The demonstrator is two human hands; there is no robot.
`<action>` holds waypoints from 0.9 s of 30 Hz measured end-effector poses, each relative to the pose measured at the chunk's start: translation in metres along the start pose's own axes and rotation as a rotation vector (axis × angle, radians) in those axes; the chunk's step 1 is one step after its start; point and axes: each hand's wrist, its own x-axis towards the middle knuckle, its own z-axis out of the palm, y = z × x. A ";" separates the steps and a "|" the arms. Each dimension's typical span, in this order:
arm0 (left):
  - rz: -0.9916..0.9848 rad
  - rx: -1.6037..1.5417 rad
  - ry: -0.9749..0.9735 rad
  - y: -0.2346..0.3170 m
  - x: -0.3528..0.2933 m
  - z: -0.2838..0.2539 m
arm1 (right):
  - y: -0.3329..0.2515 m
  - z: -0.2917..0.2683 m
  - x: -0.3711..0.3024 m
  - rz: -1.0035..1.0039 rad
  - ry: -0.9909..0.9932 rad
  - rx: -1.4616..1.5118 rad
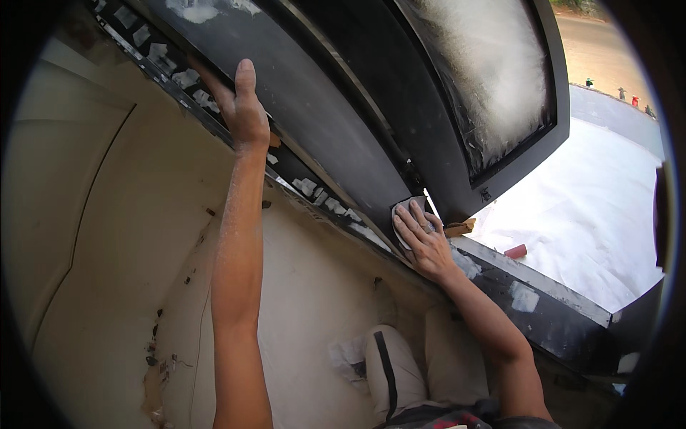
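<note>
My right hand [423, 239] lies over a folded pale grey sheet of sandpaper [401, 211], pressing it flat onto the lower right end of a long dark grey panel [314, 125]. The fingers are slightly spread on the sheet. Farther up at the left, my left hand [246, 118] grips the panel's near edge. Its thumb points up along the panel face, and the other fingers go under the edge, partly hidden and in shadow. Pale dust covers the left forearm and the panel has white patches at its top.
A black frame [561, 86] with a clear film over its opening stands beyond the panel. Black ledges [525, 297] with pale filler patches run below it. A red cylinder [515, 252] and a brown scrap [459, 228] lie at the right. Below is a beige surface [300, 314] with debris.
</note>
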 end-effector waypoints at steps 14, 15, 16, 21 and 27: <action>0.220 0.911 -0.080 0.032 -0.014 -0.024 | 0.003 0.000 -0.003 0.028 0.069 0.118; 0.366 1.084 -0.100 0.032 0.027 -0.028 | 0.006 -0.004 -0.004 0.037 0.071 0.137; 0.513 1.273 -0.123 0.035 0.067 -0.040 | 0.003 -0.004 -0.004 0.033 0.073 0.144; 0.691 1.879 -0.267 0.046 0.171 -0.063 | -0.002 0.002 -0.002 0.017 0.090 0.151; 0.745 1.556 -0.628 0.064 0.058 -0.036 | 0.002 0.000 -0.003 0.054 0.098 0.154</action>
